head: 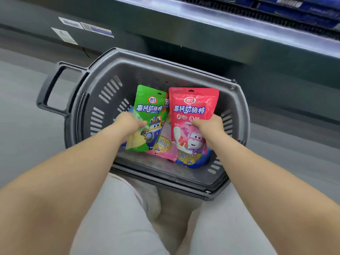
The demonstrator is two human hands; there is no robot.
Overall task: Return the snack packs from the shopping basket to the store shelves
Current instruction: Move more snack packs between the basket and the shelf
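Observation:
A dark grey shopping basket (103, 74) stands on the floor in front of me. My left hand (127, 124) grips a green snack pack (149, 111) by its left edge, inside the basket. My right hand (209, 126) grips a red snack pack (193, 107) by its right side, and the pack stands upright. Beneath them lie a pink pack (165, 144) and a blue pack (193, 160). An orange pack edge (167, 102) shows between the green and red packs.
A dark store cabinet (184, 34) with a pale shelf edge (239, 23) runs behind the basket, with blue goods (303, 8) on the shelf above. The basket's handle (49, 89) sticks out to the left. My knees in light trousers (119, 218) are just below the basket.

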